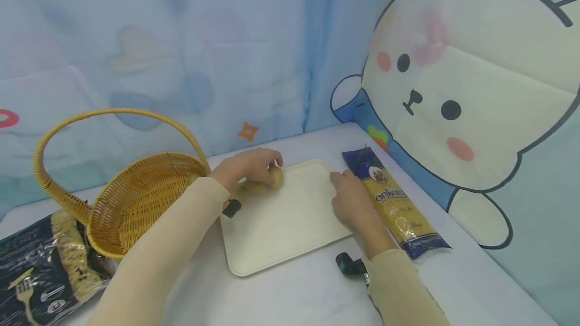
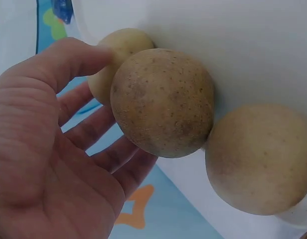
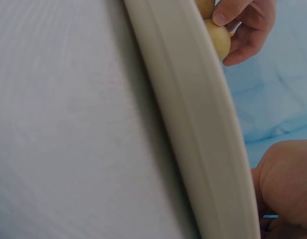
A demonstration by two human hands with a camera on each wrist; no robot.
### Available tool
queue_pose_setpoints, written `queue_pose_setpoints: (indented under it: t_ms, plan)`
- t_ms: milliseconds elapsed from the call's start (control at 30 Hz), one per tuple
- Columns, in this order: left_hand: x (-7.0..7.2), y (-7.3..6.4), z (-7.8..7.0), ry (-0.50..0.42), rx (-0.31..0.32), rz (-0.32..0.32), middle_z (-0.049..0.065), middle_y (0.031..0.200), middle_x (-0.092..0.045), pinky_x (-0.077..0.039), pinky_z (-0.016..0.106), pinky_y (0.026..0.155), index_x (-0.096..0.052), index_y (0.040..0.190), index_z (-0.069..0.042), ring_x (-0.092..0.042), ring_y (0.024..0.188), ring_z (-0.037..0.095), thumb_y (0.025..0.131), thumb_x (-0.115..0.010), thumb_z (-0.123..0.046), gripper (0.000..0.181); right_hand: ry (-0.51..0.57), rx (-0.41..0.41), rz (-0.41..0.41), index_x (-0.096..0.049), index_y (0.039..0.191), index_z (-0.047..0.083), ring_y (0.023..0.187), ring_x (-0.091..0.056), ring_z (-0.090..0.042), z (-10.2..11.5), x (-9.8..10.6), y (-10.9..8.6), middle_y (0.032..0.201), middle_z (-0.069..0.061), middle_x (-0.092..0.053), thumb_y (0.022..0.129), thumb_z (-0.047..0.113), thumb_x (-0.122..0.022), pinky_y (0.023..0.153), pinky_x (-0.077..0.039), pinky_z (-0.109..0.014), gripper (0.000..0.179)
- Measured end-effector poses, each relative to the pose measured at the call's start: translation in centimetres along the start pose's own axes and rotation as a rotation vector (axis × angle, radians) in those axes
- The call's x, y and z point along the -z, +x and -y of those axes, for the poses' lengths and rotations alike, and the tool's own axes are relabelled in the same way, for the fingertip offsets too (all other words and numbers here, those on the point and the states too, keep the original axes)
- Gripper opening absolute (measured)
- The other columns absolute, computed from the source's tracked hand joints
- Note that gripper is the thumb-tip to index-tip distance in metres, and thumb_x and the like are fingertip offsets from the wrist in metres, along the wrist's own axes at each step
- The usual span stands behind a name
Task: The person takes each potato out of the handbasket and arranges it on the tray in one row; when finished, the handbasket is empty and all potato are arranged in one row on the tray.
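Note:
Three potatoes lie in a row along the far left part of a cream tray (image 1: 290,225). My left hand (image 1: 254,165) reaches over them, thumb and fingers around the endmost potato (image 1: 277,178). In the left wrist view the thumb presses on that potato (image 2: 121,45), with the fingers behind it and the speckled middle potato (image 2: 163,102). The third potato (image 2: 260,159) sits beside them, away from the fingers. My right hand (image 1: 355,200) grips the tray's right edge. The right wrist view shows the tray's side wall (image 3: 188,99) close up.
A wicker basket (image 1: 131,215) with a tall handle stands at left, beside a dark food package (image 1: 50,270). To the right of the tray lies a blue and yellow pasta pack (image 1: 394,200). A patterned curtain (image 1: 254,54) hangs behind the white table.

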State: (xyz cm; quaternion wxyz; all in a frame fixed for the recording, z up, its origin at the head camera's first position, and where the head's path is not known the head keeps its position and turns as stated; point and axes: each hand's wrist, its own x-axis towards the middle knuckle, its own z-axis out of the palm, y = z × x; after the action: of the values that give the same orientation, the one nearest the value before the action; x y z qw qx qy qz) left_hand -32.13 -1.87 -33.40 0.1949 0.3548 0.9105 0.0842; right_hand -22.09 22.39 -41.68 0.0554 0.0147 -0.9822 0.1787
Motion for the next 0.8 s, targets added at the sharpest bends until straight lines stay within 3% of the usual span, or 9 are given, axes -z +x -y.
queue_pose_setpoints:
  t_ms: [167,333,567,800]
  plan:
    - [-0.2,-0.2,0.2,0.0,0.008,0.01,0.011,0.134,-0.054,-0.04,0.037,0.099,-0.049,0.138,-0.011,-0.049,0.123,0.023,0.086,-0.061,-0.016,0.053,-0.002,0.004,0.015,-0.044,0.142,-0.003,0.127,-0.043,-0.043,0.0,0.0,-0.1,0.136,-0.027,-0.047,0.084,-0.007,-0.052,0.107,-0.033,-0.052,0.058]
    - [0.3,-1.1,0.2,-0.012,-0.027,-0.035,0.015,0.136,-0.051,-0.04,0.039,0.1,-0.048,0.139,-0.007,-0.049,0.124,0.028,0.092,-0.056,-0.018,0.05,-0.009,0.019,0.021,-0.044,0.141,-0.004,0.128,-0.042,-0.043,-0.1,0.1,0.0,0.136,-0.028,-0.046,0.083,-0.008,-0.052,0.107,-0.032,-0.053,0.059]
    - [1.3,-4.4,0.0,0.012,-0.211,-0.103,0.012,0.127,-0.056,-0.045,0.036,0.095,-0.056,0.129,-0.002,-0.06,0.109,0.029,0.095,-0.056,-0.014,0.037,-0.004,0.038,0.025,-0.044,0.14,-0.006,0.128,-0.04,-0.045,-0.8,0.1,0.2,0.136,-0.03,-0.046,0.081,-0.008,-0.052,0.107,-0.031,-0.054,0.06]
    - [2.2,-8.1,-0.2,-0.084,-0.258,-0.12,0.005,0.125,-0.059,-0.048,0.036,0.091,-0.06,0.124,-0.009,-0.059,0.108,0.024,0.096,-0.06,-0.022,0.031,-0.016,0.037,0.026,-0.043,0.141,-0.007,0.128,-0.04,-0.045,-2.1,0.3,0.4,0.136,-0.03,-0.046,0.082,-0.008,-0.05,0.107,-0.031,-0.055,0.06]
